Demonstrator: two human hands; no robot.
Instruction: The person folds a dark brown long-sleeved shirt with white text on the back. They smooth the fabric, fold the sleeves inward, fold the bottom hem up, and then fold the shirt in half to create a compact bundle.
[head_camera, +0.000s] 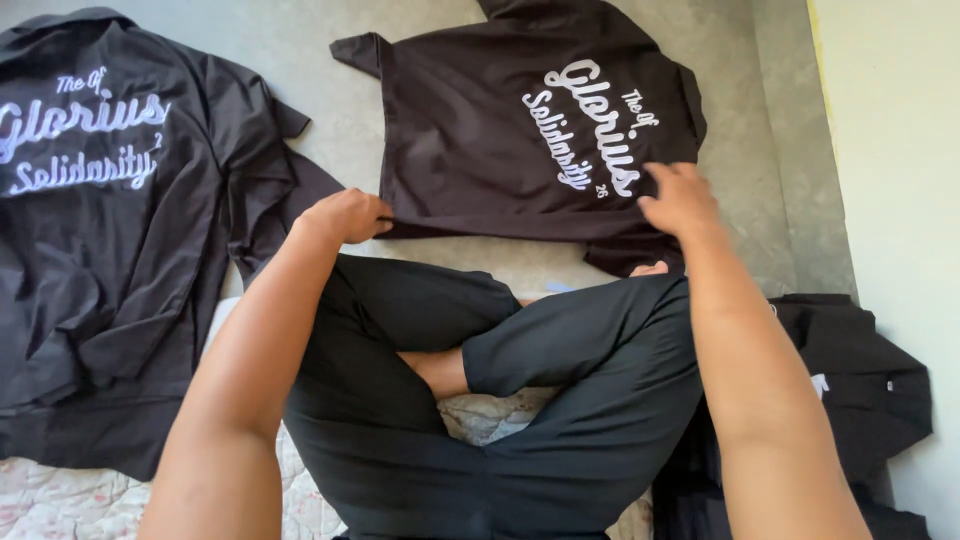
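**Both hands on the hem of a dark jacket spread on the floor**

The person sits cross-legged in black trousers (560, 400) on a pale quilted mat (60, 500), leaning forward over a black jacket (470, 130) that lies back-up on the grey floor (740, 150) just beyond the knees. White script lettering runs across its back, turned sideways to the sitter.

The left hand (345, 215) is clenched into a pinching grip on the near edge of the jacket, at its left corner, with the cloth gathered between thumb and fingers. The right hand (680, 200) lies on the same garment near its right side, beside the lettering, fingers bent down onto the fabric; whether that grip has closed on a fold or only presses flat, I cannot tell from here.

The cloth looks thin and soft, light enough to lift by an edge, and limp enough to sag and wrinkle if held at one point only. The hem corners and side seams seem the surest places to take hold.

A second black jacket (100, 230) with the same kind of lettering lies spread to the left, partly on the mat. A folded dark garment (860, 380) sits at the right, by the pale wall (900, 150).
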